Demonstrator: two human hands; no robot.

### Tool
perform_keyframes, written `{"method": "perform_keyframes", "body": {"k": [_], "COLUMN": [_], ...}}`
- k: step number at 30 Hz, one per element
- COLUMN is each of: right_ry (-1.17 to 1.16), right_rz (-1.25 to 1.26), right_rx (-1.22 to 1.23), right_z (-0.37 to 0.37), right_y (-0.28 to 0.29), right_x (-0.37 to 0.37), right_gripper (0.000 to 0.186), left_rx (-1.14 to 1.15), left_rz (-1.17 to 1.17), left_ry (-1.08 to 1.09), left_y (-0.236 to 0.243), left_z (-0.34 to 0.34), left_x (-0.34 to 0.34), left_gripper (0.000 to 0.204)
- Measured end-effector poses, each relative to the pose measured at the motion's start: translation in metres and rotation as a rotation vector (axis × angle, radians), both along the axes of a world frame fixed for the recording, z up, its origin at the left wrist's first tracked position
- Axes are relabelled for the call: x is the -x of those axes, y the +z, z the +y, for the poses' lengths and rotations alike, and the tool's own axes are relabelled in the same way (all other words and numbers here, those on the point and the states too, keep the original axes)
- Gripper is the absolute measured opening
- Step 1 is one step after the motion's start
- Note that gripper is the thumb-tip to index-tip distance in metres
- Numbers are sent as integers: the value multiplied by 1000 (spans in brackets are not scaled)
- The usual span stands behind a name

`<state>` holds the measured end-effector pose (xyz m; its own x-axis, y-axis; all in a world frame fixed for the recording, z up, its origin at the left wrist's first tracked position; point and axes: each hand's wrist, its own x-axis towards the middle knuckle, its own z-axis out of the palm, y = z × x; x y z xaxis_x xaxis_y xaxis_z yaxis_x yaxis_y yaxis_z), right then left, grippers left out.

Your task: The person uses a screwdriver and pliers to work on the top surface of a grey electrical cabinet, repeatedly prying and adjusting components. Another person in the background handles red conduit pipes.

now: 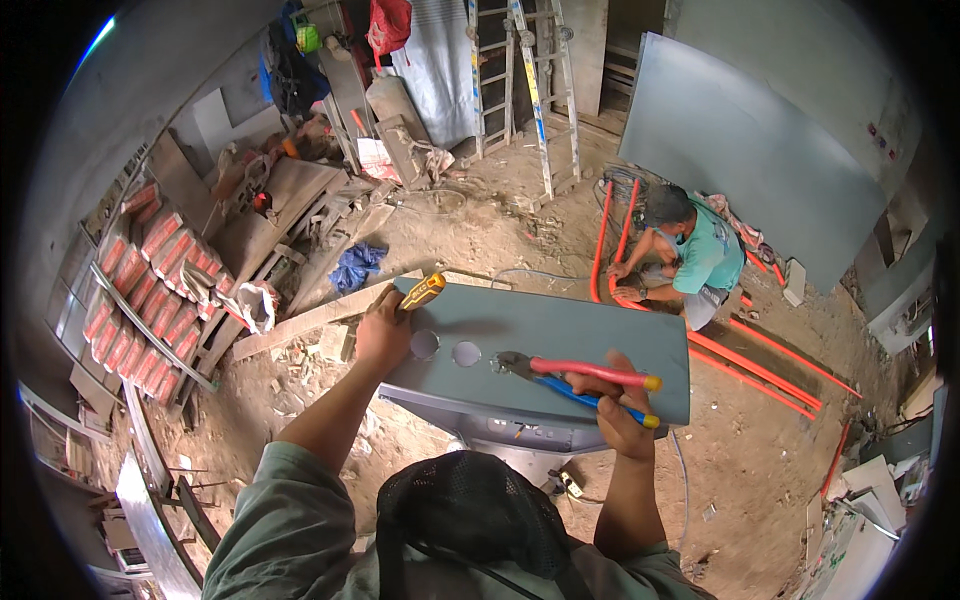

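Note:
A grey metal box (pixel 560 320) stands in front of me, its top face turned up, with two round holes (pixel 466 353) in it. My right hand (pixel 622 405) is closed on pliers (pixel 590 372) with one red and one blue handle. Their jaws rest at a third round spot on the face, right of the holes; the jaws partly cover it. At the box's left end, my left hand (pixel 384 335) grips a tool with a yellow-and-black handle (pixel 422 291). The handle points up and right; its working end is hidden.
Beyond the box, a co-worker (pixel 705 255) crouches by orange pipes (pixel 770 375). Stacked bags (pixel 150 300) stand at left, near wooden boards (pixel 265 215). Ladders (pixel 540 100) and a large grey panel (pixel 740 150) are behind. A blue plastic bag (pixel 357 267) lies on the dirt floor.

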<state>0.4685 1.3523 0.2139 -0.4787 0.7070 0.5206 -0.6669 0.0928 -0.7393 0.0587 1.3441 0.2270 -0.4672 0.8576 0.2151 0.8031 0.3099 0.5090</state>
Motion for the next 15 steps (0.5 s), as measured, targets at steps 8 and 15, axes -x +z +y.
{"method": "perform_keyframes", "body": {"k": [8,15], "right_ry": [125,-300], "right_rz": [-180,-304], "right_rx": [-42,-267], "right_z": [5,2], "right_y": [-5,2], "right_x": [-1,42], "right_gripper": [85,36], "left_rx": [37,32], "left_rz": [-7,15], "left_ry": [-2,5], "left_y": [-5,4], "left_z": [3,4], "left_x": [7,2], "left_gripper": [27,28]}}
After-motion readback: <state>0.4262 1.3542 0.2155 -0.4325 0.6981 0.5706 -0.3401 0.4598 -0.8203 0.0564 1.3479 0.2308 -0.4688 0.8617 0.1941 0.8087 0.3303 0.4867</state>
